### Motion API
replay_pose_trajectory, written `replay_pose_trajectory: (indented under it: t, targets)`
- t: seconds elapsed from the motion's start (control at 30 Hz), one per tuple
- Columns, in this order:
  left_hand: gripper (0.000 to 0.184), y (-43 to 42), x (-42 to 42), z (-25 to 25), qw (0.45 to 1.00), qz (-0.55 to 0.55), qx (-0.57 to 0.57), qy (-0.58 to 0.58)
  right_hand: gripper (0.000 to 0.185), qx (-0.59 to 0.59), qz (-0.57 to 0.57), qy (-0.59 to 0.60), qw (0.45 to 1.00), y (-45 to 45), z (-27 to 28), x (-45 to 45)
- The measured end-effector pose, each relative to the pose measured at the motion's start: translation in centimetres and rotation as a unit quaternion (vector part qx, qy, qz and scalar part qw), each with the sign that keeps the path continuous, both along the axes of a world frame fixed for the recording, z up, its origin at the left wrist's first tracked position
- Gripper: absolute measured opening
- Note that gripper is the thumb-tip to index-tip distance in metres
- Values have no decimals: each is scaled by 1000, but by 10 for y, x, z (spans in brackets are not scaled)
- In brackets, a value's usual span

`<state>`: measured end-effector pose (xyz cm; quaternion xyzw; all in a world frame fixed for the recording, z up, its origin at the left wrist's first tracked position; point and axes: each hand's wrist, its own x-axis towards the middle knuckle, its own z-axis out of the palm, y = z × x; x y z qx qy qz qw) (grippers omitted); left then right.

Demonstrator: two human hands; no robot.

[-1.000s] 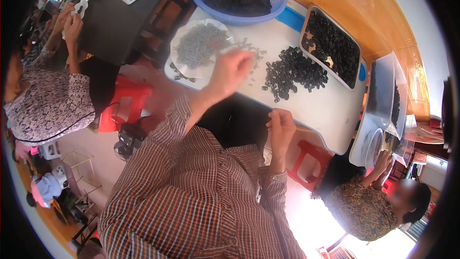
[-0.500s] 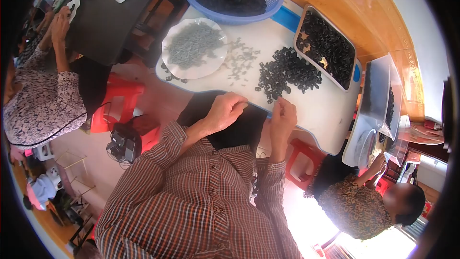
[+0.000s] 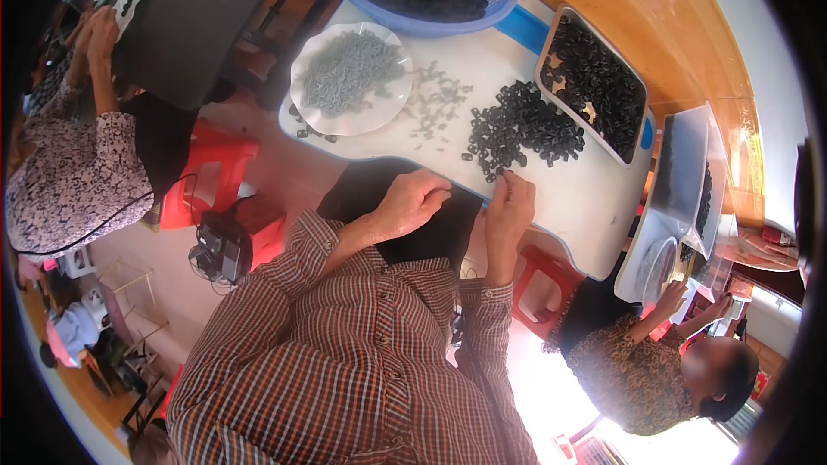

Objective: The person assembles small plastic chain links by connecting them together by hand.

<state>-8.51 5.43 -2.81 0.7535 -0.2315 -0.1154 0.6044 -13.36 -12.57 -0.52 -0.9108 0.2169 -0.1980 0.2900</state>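
Note:
My left hand point(image 3: 413, 205) is closed in a pinch at the near edge of the white table point(image 3: 560, 222), above my lap. Whatever its fingertips hold is too small to make out. Close by on the right, my right hand point(image 3: 511, 211) is also pinched, its fingertips at the lower tip of a pile of small black plastic pieces point(image 3: 525, 127). Any piece between those fingers is hidden. Farther left, a scatter of small pale pieces point(image 3: 438, 95) lies beside a white scalloped plate point(image 3: 376, 125) heaped with small grey pieces point(image 3: 349, 73).
A blue basket point(image 3: 435, 27) of black pieces stands at the back. To its right is a tray point(image 3: 627, 158) of black parts. Co-workers sit on the left point(image 3: 77, 172) and right point(image 3: 624, 370). Clear plastic bins point(image 3: 689, 198) and red stools point(image 3: 211, 172) stand nearby.
The view has shifted slightly. My hands stay pinched in nearly the same places. The right co-worker's hands have moved apart; the left co-worker's hands have shifted a little.

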Motion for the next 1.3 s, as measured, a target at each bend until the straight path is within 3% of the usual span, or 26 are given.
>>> replay_pose_trajectory:
  t: [0.1,0.33,0.53,0.7,0.77,0.93,1.0,1.17,1.23,1.3]
  targets:
    - [14,-2,-2,-4,1000,4,-4,-21,11,-74,17,-31,997,0,0,1]
    - [13,-3,-2,2,1000,-12,0,17,9,-80,6,-55,995,-3,-9,-2]
    - [12,-7,0,10,995,-25,-22,94,19,114,-47,-32,992,0,-1,-13]
    - [14,-12,4,21,985,-62,-50,155,23,369,-43,-16,928,15,15,-17]
    - [18,-15,4,17,993,-43,-76,82,23,402,-20,13,915,20,16,-21]
    - [20,-14,6,11,989,-78,-107,71,25,467,28,94,879,28,17,-26]
    - [19,-12,6,11,990,-78,-106,51,24,456,27,97,884,31,21,-24]
    - [13,-7,5,17,973,-64,-106,193,19,412,22,89,907,34,18,-20]
    - [13,-6,5,18,968,-56,-106,222,13,279,-4,28,960,33,13,-16]
    - [13,-4,5,18,961,-50,-105,252,10,219,11,13,976,30,10,-11]
